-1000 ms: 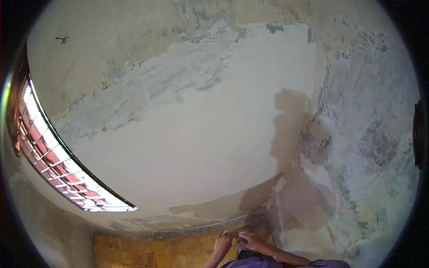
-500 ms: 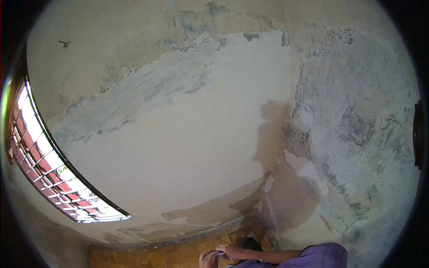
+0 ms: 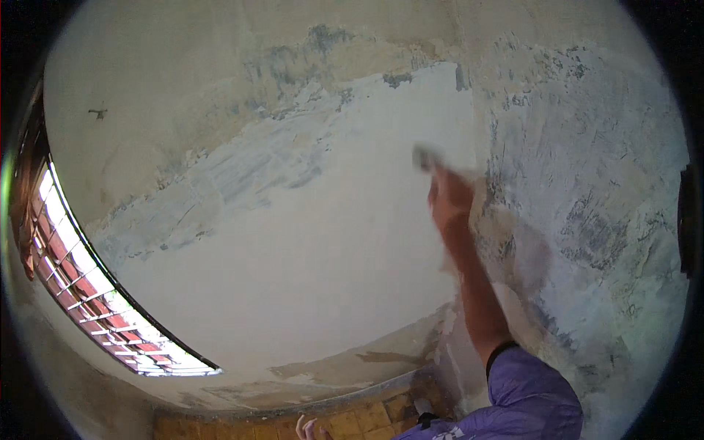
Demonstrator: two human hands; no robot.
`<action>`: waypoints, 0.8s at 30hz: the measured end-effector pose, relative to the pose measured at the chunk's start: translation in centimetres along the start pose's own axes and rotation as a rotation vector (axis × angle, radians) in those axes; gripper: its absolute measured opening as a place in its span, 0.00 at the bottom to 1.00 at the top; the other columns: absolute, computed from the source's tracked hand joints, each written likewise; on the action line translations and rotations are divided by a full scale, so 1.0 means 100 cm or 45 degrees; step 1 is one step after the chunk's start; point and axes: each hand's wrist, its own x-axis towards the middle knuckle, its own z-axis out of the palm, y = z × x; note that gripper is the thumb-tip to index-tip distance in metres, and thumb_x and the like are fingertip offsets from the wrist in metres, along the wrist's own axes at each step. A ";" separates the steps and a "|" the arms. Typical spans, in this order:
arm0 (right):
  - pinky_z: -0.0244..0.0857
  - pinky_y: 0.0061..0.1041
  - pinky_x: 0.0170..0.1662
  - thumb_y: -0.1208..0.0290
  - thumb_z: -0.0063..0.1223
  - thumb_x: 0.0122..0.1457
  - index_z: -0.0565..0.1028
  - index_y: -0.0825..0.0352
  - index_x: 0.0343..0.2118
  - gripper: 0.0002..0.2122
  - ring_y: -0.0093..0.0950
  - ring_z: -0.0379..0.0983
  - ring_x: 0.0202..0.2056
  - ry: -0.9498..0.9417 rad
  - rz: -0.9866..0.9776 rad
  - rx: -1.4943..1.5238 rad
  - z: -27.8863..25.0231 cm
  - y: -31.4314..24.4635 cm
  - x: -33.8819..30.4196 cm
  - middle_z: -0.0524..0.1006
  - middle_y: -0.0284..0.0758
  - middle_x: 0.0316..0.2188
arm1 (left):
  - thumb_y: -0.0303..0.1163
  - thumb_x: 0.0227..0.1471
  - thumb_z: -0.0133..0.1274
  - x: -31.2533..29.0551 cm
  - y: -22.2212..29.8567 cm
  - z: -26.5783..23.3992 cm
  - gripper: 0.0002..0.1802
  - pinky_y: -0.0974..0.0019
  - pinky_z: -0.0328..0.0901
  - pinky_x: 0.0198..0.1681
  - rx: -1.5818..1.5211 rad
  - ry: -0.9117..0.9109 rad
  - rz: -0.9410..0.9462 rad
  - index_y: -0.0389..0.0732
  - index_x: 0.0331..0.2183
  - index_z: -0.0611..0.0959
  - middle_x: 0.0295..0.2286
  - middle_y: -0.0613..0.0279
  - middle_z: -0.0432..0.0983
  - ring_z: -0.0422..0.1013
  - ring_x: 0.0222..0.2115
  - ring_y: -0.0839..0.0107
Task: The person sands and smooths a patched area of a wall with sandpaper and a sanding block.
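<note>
My right arm, in a purple sleeve, reaches up to the pale plastered wall [image 3: 293, 242]. At its end my right hand [image 3: 451, 198] is closed on a small flat greyish piece [image 3: 424, 157]. Motion smears that piece, so its kind is unclear. It is at the smooth white patch close to the room's corner; whether it touches the wall I cannot tell. Low down at the bottom edge, my left hand [image 3: 312, 428] shows only some fingers, apart and slightly curled, with nothing seen in them.
A barred window [image 3: 110, 301] runs down the left side. To the right stands an adjoining wall [image 3: 587, 183] with rough grey patches. Below lies a yellowish-brown tiled floor [image 3: 345, 424]. A small fixture [image 3: 97, 114] sticks out at the upper left.
Both hands were together low down around a small pale piece. My right hand has since risen to the wall near the corner, while my left has moved slightly left and down, apart from it.
</note>
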 end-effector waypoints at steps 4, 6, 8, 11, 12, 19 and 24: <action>0.66 0.36 0.34 0.78 0.49 0.48 0.76 0.64 0.36 0.11 0.38 0.71 0.32 0.240 -0.229 -0.462 -0.010 -0.027 0.116 0.74 0.39 0.27 | 0.18 0.41 0.49 -0.002 -0.047 0.053 0.12 0.56 0.60 0.50 -0.372 -0.112 -0.163 0.36 0.33 0.76 0.48 0.45 0.64 0.63 0.49 0.49; 0.67 0.32 0.31 0.79 0.48 0.47 0.76 0.61 0.39 0.14 0.36 0.71 0.28 0.294 -0.251 -0.625 0.009 -0.028 0.132 0.74 0.36 0.26 | 0.16 0.38 0.48 0.002 -0.021 0.074 0.11 0.57 0.60 0.50 -0.439 -0.039 -0.183 0.35 0.30 0.76 0.48 0.45 0.65 0.63 0.49 0.50; 0.68 0.32 0.35 0.76 0.48 0.49 0.75 0.63 0.41 0.14 0.35 0.72 0.32 0.281 -0.293 -0.646 0.018 -0.036 0.106 0.74 0.38 0.32 | 0.16 0.39 0.49 0.013 0.017 0.076 0.11 0.57 0.60 0.50 -0.758 -0.087 -0.546 0.36 0.30 0.77 0.47 0.44 0.65 0.63 0.49 0.50; 0.68 0.32 0.44 0.74 0.49 0.50 0.74 0.66 0.44 0.17 0.37 0.72 0.42 0.009 -0.450 -0.731 0.021 -0.057 0.034 0.74 0.44 0.42 | 0.16 0.39 0.49 0.001 -0.018 0.091 0.11 0.56 0.60 0.50 -0.462 -0.125 -0.250 0.37 0.30 0.77 0.47 0.43 0.65 0.63 0.48 0.49; 0.66 0.33 0.48 0.73 0.50 0.50 0.73 0.67 0.46 0.18 0.39 0.70 0.46 -0.097 -0.572 -0.796 0.014 -0.066 0.014 0.73 0.46 0.43 | 0.16 0.39 0.49 -0.005 -0.025 0.091 0.11 0.56 0.60 0.50 -0.457 -0.127 -0.255 0.37 0.30 0.77 0.47 0.43 0.65 0.63 0.48 0.49; 0.68 0.32 0.29 0.72 0.48 0.52 0.76 0.62 0.33 0.07 0.33 0.73 0.29 0.093 -0.459 -0.377 -0.038 -0.091 0.104 0.74 0.36 0.25 | 0.21 0.45 0.50 0.004 -0.017 0.086 0.11 0.55 0.59 0.52 -0.557 -0.270 -0.419 0.35 0.35 0.76 0.47 0.43 0.67 0.62 0.50 0.47; 0.68 0.31 0.33 0.71 0.49 0.48 0.75 0.67 0.35 0.10 0.32 0.73 0.32 0.246 -0.597 -0.546 0.015 -0.097 0.134 0.75 0.36 0.29 | 0.22 0.47 0.49 0.010 -0.031 0.079 0.10 0.55 0.59 0.52 -0.249 -0.352 -0.184 0.35 0.36 0.76 0.46 0.43 0.68 0.62 0.50 0.48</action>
